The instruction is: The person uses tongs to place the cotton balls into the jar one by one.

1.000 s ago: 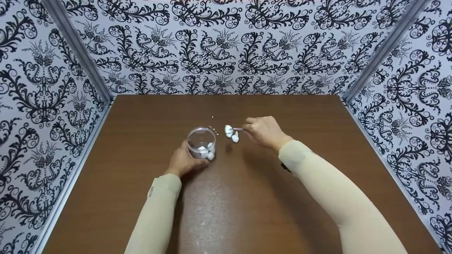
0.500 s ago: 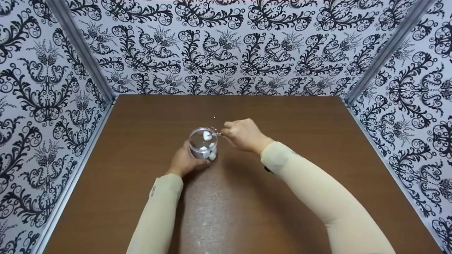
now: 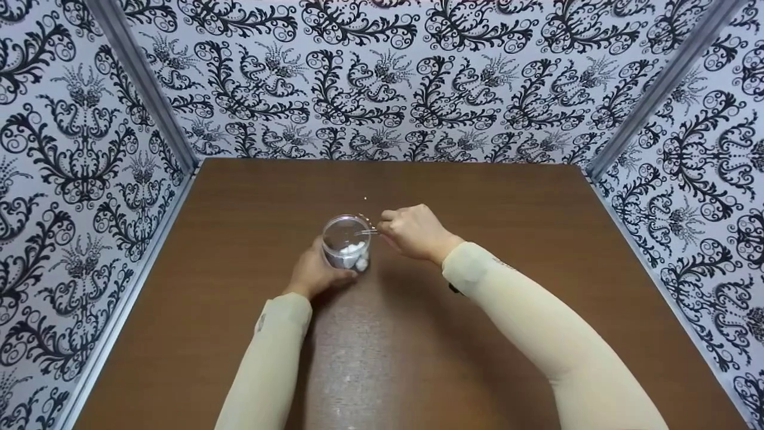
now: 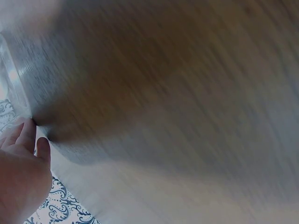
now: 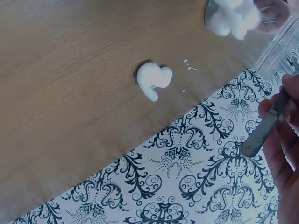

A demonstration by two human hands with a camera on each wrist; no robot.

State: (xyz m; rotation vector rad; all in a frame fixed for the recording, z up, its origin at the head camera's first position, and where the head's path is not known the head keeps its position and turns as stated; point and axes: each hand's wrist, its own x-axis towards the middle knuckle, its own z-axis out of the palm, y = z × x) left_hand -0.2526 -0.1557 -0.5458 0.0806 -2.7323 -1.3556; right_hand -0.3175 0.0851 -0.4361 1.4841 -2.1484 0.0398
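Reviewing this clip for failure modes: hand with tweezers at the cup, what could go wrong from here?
1. The clear cup is steadied only by the left hand; a sideways nudge from the tweezers at its rim could tip it and spill the cotton balls.
2. The right hand holds the tweezers close over the opening; a ball could cling to the tips and get dragged out.
3. The right wrist view shows a cotton ball on the table, easily missed.

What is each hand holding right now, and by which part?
The left hand grips the clear cup round its lower side. The right hand pinches metal tweezers near their back end.
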